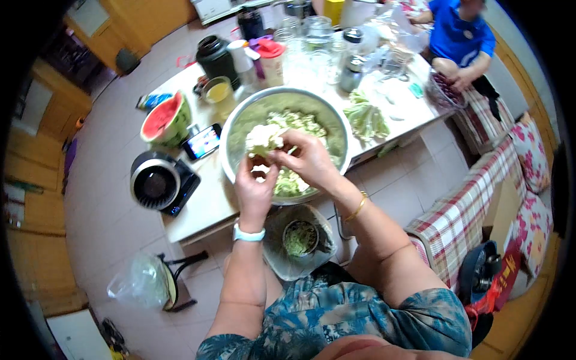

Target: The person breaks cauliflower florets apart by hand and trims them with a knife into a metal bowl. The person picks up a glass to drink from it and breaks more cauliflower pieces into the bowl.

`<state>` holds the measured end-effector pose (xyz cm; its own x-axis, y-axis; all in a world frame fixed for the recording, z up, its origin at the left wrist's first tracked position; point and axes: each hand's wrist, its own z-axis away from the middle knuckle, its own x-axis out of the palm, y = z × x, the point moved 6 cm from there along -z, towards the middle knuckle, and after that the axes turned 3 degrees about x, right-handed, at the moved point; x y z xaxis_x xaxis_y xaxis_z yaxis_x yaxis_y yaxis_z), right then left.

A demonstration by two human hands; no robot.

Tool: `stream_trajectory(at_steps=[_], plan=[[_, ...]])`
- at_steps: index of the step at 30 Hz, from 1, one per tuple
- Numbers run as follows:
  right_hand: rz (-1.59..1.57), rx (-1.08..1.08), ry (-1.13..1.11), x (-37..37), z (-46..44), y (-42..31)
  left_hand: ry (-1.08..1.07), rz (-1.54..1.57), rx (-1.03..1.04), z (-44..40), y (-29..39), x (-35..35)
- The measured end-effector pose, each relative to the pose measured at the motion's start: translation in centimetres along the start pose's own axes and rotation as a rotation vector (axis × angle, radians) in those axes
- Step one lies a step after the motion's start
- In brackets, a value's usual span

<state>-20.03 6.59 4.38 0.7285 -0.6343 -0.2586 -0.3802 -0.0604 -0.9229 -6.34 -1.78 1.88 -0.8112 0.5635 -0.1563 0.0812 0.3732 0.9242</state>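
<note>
Over a large metal bowl (339, 114), both my hands are closed on a piece of cauliflower (263, 140). My left hand (256, 187) grips it from below, wearing a pale band at the wrist. From the right, my right hand (307, 159) pinches its side; a gold bangle circles that wrist. Cut cauliflower florets (303, 124) lie in the bowl beneath. Just right of the bowl rests a bunch of pale green cauliflower stalks (366, 117) on the table. My fingers partly hide the underside of the held piece.
Below the table edge stands a lined bin (279, 264) with green scraps. A cut watermelon (165, 120), phone (203, 141) and black appliance (157, 183) sit at left. Jars and bottles crowd the back. A person in blue (459, 33) reaches into a bowl of dark red fruit (441, 90).
</note>
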Motion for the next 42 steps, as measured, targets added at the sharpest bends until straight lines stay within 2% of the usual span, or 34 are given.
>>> stream_trajectory(at_steps=[2,3,4,6,8,10,16,22,24,26,28,32,34,39,42], plan=[[-0.054,0.052,-0.013,-0.6,-0.1,-0.1,-0.035,0.279,-0.076,-0.1,-1.6,0.2],[-0.050,0.083,-0.044,-0.9,-0.1,-0.2,-0.054,0.480,-0.187,0.1,-1.5,0.5],[-0.049,0.113,-0.078,-0.9,-0.1,-0.3,-0.032,0.561,-0.252,0.2,-1.3,0.6],[-0.115,0.043,-0.082,-0.5,0.0,-0.4,-0.019,0.601,-0.313,0.3,-1.5,0.6],[-0.048,0.018,-0.076,-0.4,0.2,-0.5,0.008,0.589,-0.320,0.2,-1.8,0.8],[-0.002,0.016,0.042,-0.5,0.4,-0.6,0.059,0.578,-0.277,0.2,-1.9,0.6],[-0.028,-0.041,0.159,-0.7,0.5,-1.3,0.144,0.568,-0.264,0.0,-2.0,0.0],[-0.083,-0.027,0.047,0.6,0.5,-0.7,0.117,0.625,-0.277,-0.2,-1.6,0.0],[-0.076,0.018,0.031,0.7,0.5,-0.4,0.029,0.561,-0.174,-0.4,-1.2,0.2],[-0.069,0.036,0.043,0.8,0.4,-0.4,0.031,0.538,-0.161,-0.2,-1.6,0.3],[-0.077,0.063,0.020,0.9,0.3,0.3,0.026,0.404,-0.038,0.0,-2.0,0.0],[-0.231,0.129,-0.063,0.8,-0.2,0.5,0.008,0.492,-0.072,-0.2,-1.4,0.3],[-0.289,0.214,-0.137,0.5,0.0,-0.4,-0.110,0.551,-0.212,0.3,-2.5,0.9],[-0.151,0.193,-0.226,-0.2,-0.6,1.1,-0.164,0.457,-0.182,0.7,-2.2,1.3],[-0.118,0.173,-0.260,-0.4,-0.6,0.8,-0.149,0.536,-0.180,0.9,-1.9,1.8]])
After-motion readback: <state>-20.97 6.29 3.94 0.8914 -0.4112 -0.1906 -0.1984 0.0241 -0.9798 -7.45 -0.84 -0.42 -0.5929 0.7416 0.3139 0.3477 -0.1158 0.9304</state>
